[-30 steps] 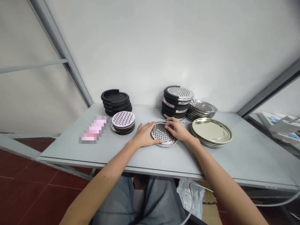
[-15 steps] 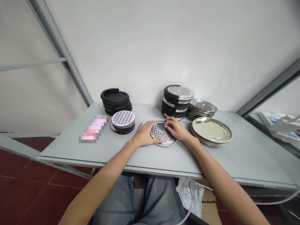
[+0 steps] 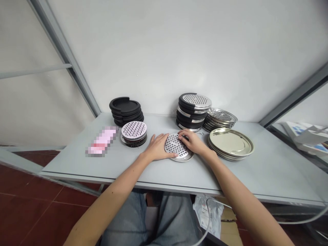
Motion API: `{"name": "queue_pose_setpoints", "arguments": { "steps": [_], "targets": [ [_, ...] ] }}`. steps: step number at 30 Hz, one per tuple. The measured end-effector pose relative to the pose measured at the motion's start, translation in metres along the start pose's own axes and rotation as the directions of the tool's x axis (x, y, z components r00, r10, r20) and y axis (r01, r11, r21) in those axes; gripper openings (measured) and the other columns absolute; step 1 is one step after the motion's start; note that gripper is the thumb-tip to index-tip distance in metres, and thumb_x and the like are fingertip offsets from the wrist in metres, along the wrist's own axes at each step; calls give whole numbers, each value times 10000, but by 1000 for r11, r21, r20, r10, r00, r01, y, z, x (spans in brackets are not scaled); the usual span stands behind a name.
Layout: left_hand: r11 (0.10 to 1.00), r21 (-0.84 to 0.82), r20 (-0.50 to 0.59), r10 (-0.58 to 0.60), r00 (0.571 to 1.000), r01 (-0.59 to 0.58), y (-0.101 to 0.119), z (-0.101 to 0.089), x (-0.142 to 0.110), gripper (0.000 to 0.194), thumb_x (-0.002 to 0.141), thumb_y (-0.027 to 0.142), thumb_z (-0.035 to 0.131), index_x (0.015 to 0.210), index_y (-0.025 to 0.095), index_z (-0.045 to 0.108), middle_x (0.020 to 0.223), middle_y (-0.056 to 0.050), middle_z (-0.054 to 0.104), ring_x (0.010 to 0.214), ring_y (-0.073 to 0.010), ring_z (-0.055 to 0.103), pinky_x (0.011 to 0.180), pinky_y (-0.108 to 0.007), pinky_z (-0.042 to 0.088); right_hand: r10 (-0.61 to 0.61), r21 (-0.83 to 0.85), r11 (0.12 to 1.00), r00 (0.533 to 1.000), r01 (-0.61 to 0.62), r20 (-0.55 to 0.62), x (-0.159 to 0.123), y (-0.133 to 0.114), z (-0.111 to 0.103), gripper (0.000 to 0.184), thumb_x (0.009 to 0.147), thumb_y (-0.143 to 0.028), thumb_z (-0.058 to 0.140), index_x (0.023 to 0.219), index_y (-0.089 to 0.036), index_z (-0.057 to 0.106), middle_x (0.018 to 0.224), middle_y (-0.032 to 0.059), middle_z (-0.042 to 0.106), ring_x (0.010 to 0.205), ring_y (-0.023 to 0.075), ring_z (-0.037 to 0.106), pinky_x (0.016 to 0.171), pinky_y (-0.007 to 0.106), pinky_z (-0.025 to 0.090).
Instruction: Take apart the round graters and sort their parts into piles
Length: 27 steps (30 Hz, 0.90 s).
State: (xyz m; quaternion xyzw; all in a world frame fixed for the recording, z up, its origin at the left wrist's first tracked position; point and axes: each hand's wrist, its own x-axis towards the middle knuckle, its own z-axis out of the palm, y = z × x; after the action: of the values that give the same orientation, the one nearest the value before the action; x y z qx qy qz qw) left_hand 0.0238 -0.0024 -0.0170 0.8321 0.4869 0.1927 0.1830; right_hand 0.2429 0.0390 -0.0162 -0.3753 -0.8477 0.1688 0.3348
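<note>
A round perforated metal grater disc [image 3: 176, 147] lies on a shallow metal tray at the middle of the grey table [image 3: 153, 171]. My left hand [image 3: 158, 147] rests flat at the disc's left edge, fingers stretched out, thumb along its near rim. My right hand [image 3: 192, 141] lies on the disc's far right part, fingers curled down onto it. Neither hand lifts the disc.
A stack of black round lids [image 3: 126, 111] stands at the back left, with a small stack topped by a grater disc [image 3: 134, 132] before it. Behind are a stack of black-rimmed graters [image 3: 193, 110], metal trays [image 3: 221, 119] and gold lids [image 3: 231, 143]. A blurred pink patch [image 3: 101, 144] lies left.
The disc's far right side has risen slightly off the tray under my right hand's fingers. Both hands stay almost in the same place.
</note>
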Motion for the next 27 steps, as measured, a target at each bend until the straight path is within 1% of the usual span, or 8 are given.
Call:
{"name": "queue_pose_setpoints", "arguments": {
  "steps": [3, 6, 10, 13, 16, 20, 24, 27],
  "targets": [
    [1000, -4, -4, -9, 1000, 9, -1, 1, 1, 1002, 628, 698, 650, 1418, 180, 317, 1445, -147, 409, 1373, -320, 304, 1138, -526, 122, 58, 73, 996, 998, -55, -33, 0, -3, -1, 155, 870, -304, 515, 836, -190, 615, 974, 90, 656, 917, 226, 604, 861, 392, 463],
    [1000, -14, -12, -16, 1000, 16, -2, 2, 2, 1002, 623, 692, 659, 1421, 195, 310, 1441, -138, 416, 1367, -312, 317, 1138, -527, 123, 198, 250, 952, 978, -175, -71, 2, -4, 0, 183, 847, -354, 555, 898, -190, 621, 985, 83, 670, 893, 219, 630, 834, 383, 493],
    [999, -43, -30, -4, 1000, 3, -2, 1, 2, 1015, 640, 681, 656, 1445, 216, 250, 1459, -139, 392, 1363, -306, 327, 1133, -545, 114, 381, 505, 820, 916, -271, -127, 3, -1, -1, 307, 756, -366, 675, 1003, -192, 619, 1048, 88, 678, 960, 217, 636, 872, 374, 499],
    [998, -60, -29, -17, 999, 15, 0, 0, 2, 1056, 635, 673, 667, 1464, 222, 192, 1475, -147, 367, 1372, -311, 314, 1134, -543, 99, 482, 666, 673, 874, -321, -66, 3, 0, -5, 413, 686, -368, 747, 1034, -187, 617, 961, 81, 707, 891, 205, 657, 849, 373, 508],
    [997, -70, -13, -30, 999, 30, 0, -2, 2, 1114, 615, 670, 686, 1476, 212, 148, 1487, -156, 343, 1382, -321, 295, 1138, -537, 95, 523, 766, 564, 852, -309, -41, 3, -3, -9, 472, 631, -365, 790, 1035, -182, 628, 878, 64, 718, 783, 184, 662, 787, 356, 517],
    [996, -84, -31, 13, 999, -15, -2, -7, 0, 1107, 609, 666, 697, 1474, 220, 169, 1496, -139, 332, 1373, -337, 304, 1135, -533, 158, 552, 792, 536, 831, -292, -67, 2, -7, -13, 462, 614, -347, 795, 1018, -183, 644, 801, 44, 712, 727, 172, 645, 680, 310, 517],
    [990, -99, -184, 80, 980, -100, -1, -9, -1, 1068, 627, 637, 707, 1462, 191, 212, 1497, -139, 319, 1376, -298, 306, 1128, -433, 270, 607, 806, 527, 784, -271, -133, 3, -6, -14, 415, 597, -336, 795, 957, -182, 655, 784, 38, 703, 654, 152, 621, 586, 277, 492],
    [988, -51, -267, 126, 955, -144, 4, -10, -1, 1072, 622, 621, 722, 1460, 195, 208, 1510, -141, 284, 1397, -297, 261, 1140, -438, 252, 655, 845, 474, 740, -245, -153, 4, -5, -13, 397, 581, -335, 801, 917, -191, 646, 818, 45, 700, 687, 156, 631, 606, 283, 497]
  ]
}}
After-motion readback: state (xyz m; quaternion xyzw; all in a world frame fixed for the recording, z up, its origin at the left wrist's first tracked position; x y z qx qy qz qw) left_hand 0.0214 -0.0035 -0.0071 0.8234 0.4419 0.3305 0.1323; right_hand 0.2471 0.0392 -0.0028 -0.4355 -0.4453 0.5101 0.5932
